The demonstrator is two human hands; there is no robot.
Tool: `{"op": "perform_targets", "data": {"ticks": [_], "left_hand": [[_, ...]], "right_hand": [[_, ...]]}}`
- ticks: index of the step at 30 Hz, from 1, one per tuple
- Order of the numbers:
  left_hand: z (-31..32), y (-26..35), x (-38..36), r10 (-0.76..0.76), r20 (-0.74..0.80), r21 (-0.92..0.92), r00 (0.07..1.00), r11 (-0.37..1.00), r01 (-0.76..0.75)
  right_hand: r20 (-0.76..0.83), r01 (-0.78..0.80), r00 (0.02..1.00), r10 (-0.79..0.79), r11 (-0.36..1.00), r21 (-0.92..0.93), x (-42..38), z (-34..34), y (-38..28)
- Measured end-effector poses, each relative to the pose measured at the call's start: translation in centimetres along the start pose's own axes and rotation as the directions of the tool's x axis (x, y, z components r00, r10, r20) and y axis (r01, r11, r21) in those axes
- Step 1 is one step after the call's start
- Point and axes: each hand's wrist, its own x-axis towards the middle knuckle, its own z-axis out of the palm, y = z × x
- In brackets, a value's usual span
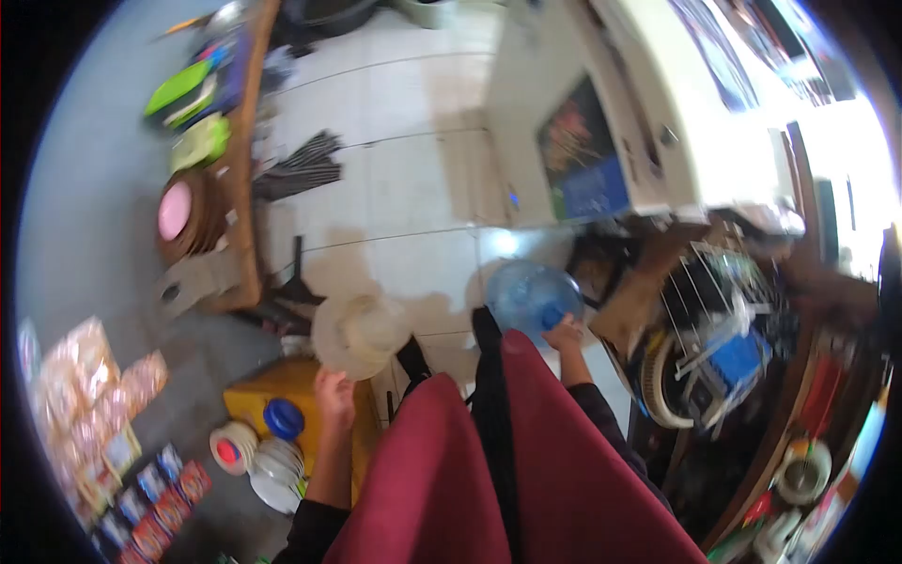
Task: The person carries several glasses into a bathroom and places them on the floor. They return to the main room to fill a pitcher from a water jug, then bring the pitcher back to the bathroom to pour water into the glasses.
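My right hand [566,336] is closed at the capped neck of a large translucent blue water jug [522,289], which hangs beside my right leg, low over the floor. On the other side, my left hand [335,399] is closed on the edge of a pale cream, round, translucent container [362,336]. Blur hides its exact kind and the fingertips' grip. Both arms reach down beside my red-clad legs [554,423].
White tiled floor [404,197] stretches ahead. A wooden-edged table [246,141] with dishes stands left, near a yellow surface [254,385] holding containers. A white cabinet [517,122] stands ahead right. A cluttered dish rack [714,348] is at the right.
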Motion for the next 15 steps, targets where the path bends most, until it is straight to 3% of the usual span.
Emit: {"op": "perform_targets", "data": {"ticks": [1,3,4,6,7,11,13,15], "left_hand": [[-1.2,-0.4,-0.1,0.005,0.044,-0.018,0.999,1.0,-0.004],[-1.2,0.1,-1.5,0.045,0.033,-0.086,0.998,0.995,-0.042],[-0.7,0.6,-2.6,0.074,-0.024,-0.134,0.997,0.988,-0.077],[-4.9,-1.5,-3.3,0.012,-0.057,-0.075,0.998,0.997,-0.016],[-5.6,-1.6,-4.7,0.052,-0.128,-0.121,0.99,0.99,-0.067],[-7.2,-0.7,-9.1,0.081,-0.255,-0.297,0.964,0.942,-0.158],[-8.2,-0.4,-11.2,0.075,-0.315,-0.376,0.946,0.905,-0.197],[-10.2,-1.5,-12.7,0.035,-0.412,-0.426,0.911,0.876,-0.226]], "right_hand": [[-0.024,-0.002,1.0,-0.003,0.98,-0.2,1.6,0.6,-0.4],[0.082,0.074,0.995,-0.062,0.986,-0.148,-2.4,-6.8,-4.7],[0.067,0.239,0.971,-0.231,0.958,-0.161,-2.1,-8.2,-6.3],[0.064,0.558,0.827,-0.558,0.803,-0.211,-0.3,-10.7,-9.4],[0.074,0.69,0.714,-0.696,0.684,-0.237,0.2,-11.6,-12.0],[0.053,0.806,0.512,-0.857,0.458,-0.376,-8.0,-14.6,-23.5],[0.072,0.877,0.262,-0.962,0.207,-0.433,-9.7,-12.3,-28.3],[0.193,0.915,0.217,-0.957,0.131,-0.382,-15.0,-8.5,-32.5]]}}
